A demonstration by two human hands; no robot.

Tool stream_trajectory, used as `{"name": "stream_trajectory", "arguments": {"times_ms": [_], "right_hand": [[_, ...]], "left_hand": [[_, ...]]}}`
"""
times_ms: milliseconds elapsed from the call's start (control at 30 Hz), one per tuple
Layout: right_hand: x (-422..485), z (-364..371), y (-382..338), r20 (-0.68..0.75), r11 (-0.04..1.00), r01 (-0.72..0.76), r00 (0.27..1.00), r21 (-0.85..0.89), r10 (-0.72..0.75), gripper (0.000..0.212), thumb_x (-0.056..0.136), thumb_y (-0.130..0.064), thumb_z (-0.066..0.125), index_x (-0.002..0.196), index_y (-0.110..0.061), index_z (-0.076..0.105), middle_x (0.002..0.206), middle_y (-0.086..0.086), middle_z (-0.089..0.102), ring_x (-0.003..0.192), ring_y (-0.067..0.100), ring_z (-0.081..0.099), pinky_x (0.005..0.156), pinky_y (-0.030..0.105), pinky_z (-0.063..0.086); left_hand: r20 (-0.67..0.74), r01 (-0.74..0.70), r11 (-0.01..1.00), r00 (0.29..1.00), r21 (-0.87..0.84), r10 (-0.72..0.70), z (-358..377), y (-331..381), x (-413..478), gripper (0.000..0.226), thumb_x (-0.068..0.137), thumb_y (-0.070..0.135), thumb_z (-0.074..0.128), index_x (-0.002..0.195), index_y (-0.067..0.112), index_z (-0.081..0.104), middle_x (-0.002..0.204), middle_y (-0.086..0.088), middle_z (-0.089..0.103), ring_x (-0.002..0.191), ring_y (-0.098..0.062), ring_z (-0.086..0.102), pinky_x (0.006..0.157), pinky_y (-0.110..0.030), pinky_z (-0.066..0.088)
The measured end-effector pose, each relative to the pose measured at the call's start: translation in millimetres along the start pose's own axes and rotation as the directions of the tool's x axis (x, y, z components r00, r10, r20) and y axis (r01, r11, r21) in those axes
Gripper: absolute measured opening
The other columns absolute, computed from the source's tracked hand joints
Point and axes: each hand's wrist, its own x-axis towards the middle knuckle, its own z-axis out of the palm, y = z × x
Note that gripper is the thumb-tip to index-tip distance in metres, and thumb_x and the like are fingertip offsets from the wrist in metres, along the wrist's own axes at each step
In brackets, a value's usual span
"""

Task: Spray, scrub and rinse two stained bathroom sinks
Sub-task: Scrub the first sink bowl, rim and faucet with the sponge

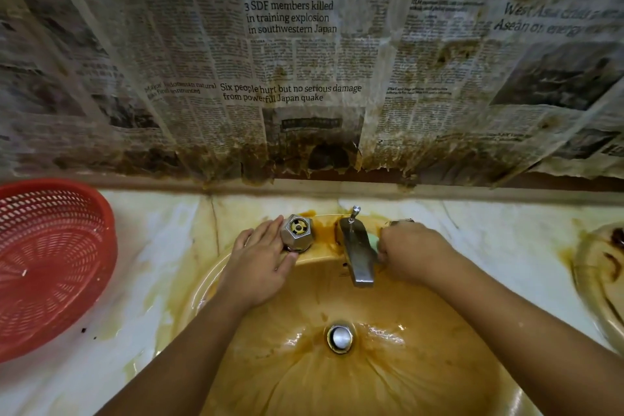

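A round sink (371, 378) coated in wet orange-brown stain fills the lower middle, with a metal drain plug (339, 337) at its centre. My left hand (260, 263) rests on the sink's back rim beside the hexagonal left tap handle (297, 233), fingers straight. My right hand (412, 252) grips a pale green sponge (373, 241) and presses it against the right side of the metal spout (358, 253). The right tap handle (400, 222) is mostly hidden behind that hand. The stained edge of a second sink (604, 280) shows at the far right.
A red plastic mesh basket (50, 267) stands on the white marble counter (162, 263) at the left. Stained, wet newspaper (304, 61) covers the wall behind the sink, its lower edge brown and torn.
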Motion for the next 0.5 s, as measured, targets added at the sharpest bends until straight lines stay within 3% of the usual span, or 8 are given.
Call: {"name": "stream_trajectory", "arguments": {"times_ms": [67, 167, 333, 500], "right_hand": [[-5, 7, -3, -0.038, 0.999, -0.043, 0.998, -0.001, 0.043, 0.019, 0.101, -0.022, 0.056, 0.115, -0.020, 0.068, 0.105, 0.005, 0.063, 0.098, 0.024, 0.063, 0.074, 0.033, 0.050], [-8, 10, -6, -0.063, 0.996, -0.088, 0.994, 0.021, 0.089, 0.022, 0.101, -0.017, 0.055, 0.118, -0.018, 0.068, 0.101, 0.005, 0.062, 0.098, 0.026, 0.065, 0.075, 0.034, 0.052], [-20, -1, 0, 0.013, 0.997, -0.060, 0.998, 0.048, 0.059, 0.026, 0.100, -0.039, 0.060, 0.113, -0.020, 0.074, 0.102, 0.004, 0.063, 0.093, 0.023, 0.062, 0.076, 0.033, 0.054], [-26, -32, 1, -0.136, 0.992, -0.096, 0.985, 0.083, 0.106, 0.023, 0.099, -0.044, 0.061, 0.099, -0.028, 0.078, 0.092, 0.001, 0.068, 0.085, 0.024, 0.062, 0.068, 0.031, 0.051]], "left_hand": [[0.003, 0.002, 1.000, 1.000, 0.008, -0.002, -1, 1, 0, 0.086, 0.089, 0.067, 0.003, 0.164, 0.028, 0.019, 0.171, 0.011, 0.011, 0.157, -0.008, 0.006, 0.127, -0.038, 0.006], [0.013, 0.010, 1.000, 1.000, 0.015, -0.010, -2, 2, -1, 0.087, 0.088, 0.067, 0.000, 0.164, 0.029, 0.018, 0.171, 0.013, 0.009, 0.157, -0.007, 0.004, 0.127, -0.038, 0.005], [0.011, 0.011, 1.000, 1.000, 0.020, -0.011, -1, 2, -3, 0.068, 0.103, 0.059, 0.019, 0.164, 0.030, 0.017, 0.172, 0.011, 0.008, 0.157, -0.009, 0.004, 0.127, -0.038, 0.004], [0.001, 0.014, 1.000, 1.000, -0.010, -0.014, -1, 1, -2, 0.070, 0.101, 0.059, 0.020, 0.164, 0.027, 0.022, 0.172, 0.011, 0.009, 0.157, -0.008, 0.004, 0.126, -0.038, 0.004]]}}
